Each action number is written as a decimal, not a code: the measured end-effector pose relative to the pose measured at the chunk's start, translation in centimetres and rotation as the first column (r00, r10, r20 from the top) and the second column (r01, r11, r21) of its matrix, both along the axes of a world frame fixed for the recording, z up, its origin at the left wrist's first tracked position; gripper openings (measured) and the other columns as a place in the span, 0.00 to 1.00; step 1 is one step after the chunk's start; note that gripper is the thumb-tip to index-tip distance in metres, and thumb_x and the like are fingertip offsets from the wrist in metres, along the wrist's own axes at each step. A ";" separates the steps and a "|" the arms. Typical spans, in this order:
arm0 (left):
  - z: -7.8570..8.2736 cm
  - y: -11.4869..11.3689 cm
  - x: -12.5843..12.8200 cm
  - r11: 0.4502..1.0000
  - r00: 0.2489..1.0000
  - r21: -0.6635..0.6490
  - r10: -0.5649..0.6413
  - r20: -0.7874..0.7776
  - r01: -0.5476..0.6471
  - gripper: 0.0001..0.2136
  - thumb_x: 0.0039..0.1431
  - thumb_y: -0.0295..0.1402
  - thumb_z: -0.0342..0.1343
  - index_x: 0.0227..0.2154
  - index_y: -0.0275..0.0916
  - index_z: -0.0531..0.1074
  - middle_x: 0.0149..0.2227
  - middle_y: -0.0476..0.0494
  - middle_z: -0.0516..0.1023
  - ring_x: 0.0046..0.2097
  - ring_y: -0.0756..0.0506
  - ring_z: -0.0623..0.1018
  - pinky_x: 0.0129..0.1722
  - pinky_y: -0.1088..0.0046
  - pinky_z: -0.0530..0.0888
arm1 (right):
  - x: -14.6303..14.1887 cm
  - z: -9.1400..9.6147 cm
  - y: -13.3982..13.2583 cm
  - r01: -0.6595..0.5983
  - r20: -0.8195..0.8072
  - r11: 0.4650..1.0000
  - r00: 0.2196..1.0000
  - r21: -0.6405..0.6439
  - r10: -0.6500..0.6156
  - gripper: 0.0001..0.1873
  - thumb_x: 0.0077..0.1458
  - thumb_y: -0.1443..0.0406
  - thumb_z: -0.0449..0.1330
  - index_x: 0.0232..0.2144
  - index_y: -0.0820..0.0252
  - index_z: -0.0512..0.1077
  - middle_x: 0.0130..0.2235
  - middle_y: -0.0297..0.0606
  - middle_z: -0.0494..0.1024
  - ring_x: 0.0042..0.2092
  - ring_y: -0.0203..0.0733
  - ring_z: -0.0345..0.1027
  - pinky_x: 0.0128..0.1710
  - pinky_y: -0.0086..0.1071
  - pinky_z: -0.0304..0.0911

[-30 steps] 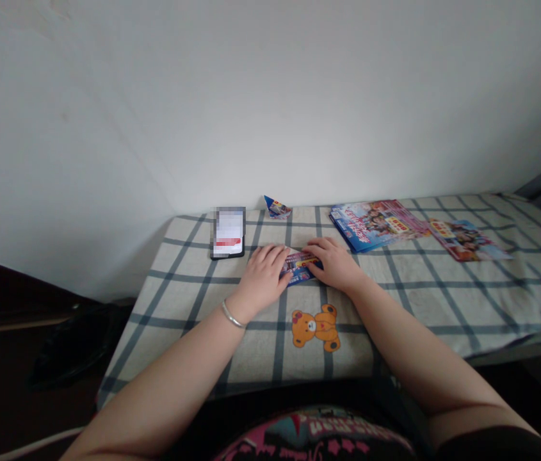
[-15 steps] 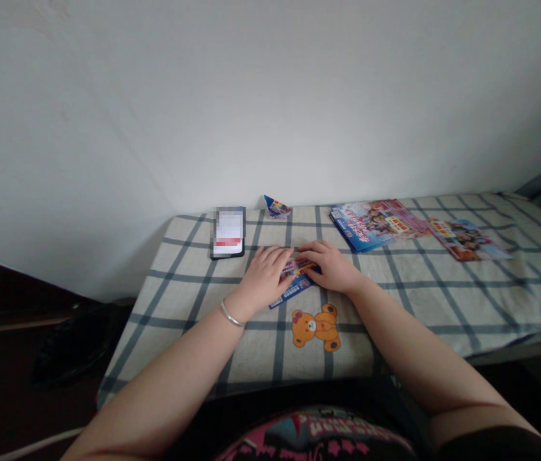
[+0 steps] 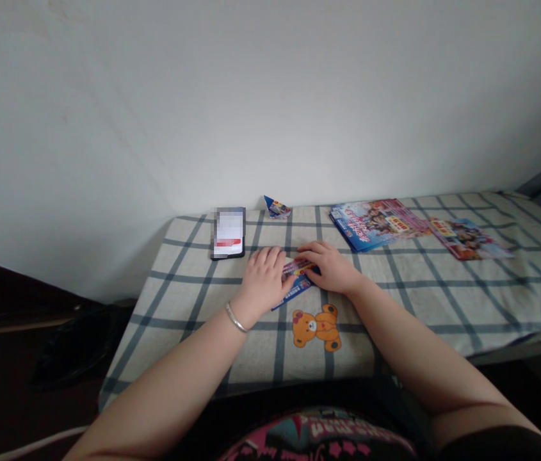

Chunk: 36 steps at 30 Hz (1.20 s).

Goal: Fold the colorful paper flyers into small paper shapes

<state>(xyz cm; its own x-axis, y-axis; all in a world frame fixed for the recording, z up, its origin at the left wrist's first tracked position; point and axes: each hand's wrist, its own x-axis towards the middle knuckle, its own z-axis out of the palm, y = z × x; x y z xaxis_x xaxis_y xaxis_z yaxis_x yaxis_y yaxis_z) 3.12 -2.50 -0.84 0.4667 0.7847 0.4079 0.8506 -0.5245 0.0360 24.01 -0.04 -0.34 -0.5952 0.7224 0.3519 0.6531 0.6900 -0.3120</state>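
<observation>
A folded flyer [image 3: 299, 284], blue with pink and yellow print, lies on the checked tablecloth under both my hands. My left hand [image 3: 266, 276], with a silver bangle at the wrist, covers the flyer's left end. Its fingers are bent together over the far edge, and the thumb presses the printed face. At the right end, my right hand [image 3: 330, 267] grips the paper with fingers along the top edge and thumb below. Parts of the flyer are hidden beneath the hands.
A phone [image 3: 229, 232] with a lit screen lies at the back left. By the wall stands a small folded paper piece [image 3: 278, 208]. A stack of flyers [image 3: 371, 224] and another flyer [image 3: 472, 240] are to the right. The tablecloth [image 3: 193, 275] carries a printed bear [image 3: 315, 328].
My left hand has shifted slightly left and its fingers have drawn back from the right hand, uncovering more of the flyer's upper edge. The right hand has hardly moved.
</observation>
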 end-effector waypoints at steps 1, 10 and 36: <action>-0.1 0.1 0.0 1.000 1.000 0.002 -0.002 0.005 0.002 0.21 0.60 0.44 0.53 0.50 0.35 0.66 0.55 0.32 0.68 0.56 0.33 0.66 0.54 0.52 0.64 | 0.0 0.0 0.0 0.004 0.002 1.000 1.000 0.001 -0.004 0.18 0.53 0.68 0.57 0.48 0.56 0.72 0.52 0.43 0.72 0.54 0.48 0.63 0.57 0.48 0.59; 0.2 1.1 0.3 1.000 1.000 -0.015 0.020 0.004 -0.020 0.20 0.56 0.46 0.56 0.43 0.35 0.67 0.48 0.32 0.70 0.51 0.33 0.69 0.50 0.54 0.68 | -0.3 -0.6 0.5 0.003 -0.027 1.000 1.000 0.000 -0.003 0.18 0.50 0.69 0.57 0.45 0.59 0.72 0.53 0.44 0.71 0.57 0.49 0.61 0.58 0.47 0.58; -1.5 3.0 -0.5 0.997 0.970 -0.034 -0.066 0.232 0.076 0.16 0.50 0.42 0.63 0.32 0.38 0.64 0.47 0.34 0.70 0.54 0.36 0.69 0.53 0.54 0.69 | -0.6 -0.9 0.4 0.019 -0.020 1.000 1.000 0.002 -0.019 0.21 0.51 0.67 0.58 0.49 0.56 0.71 0.54 0.43 0.70 0.57 0.48 0.60 0.58 0.47 0.57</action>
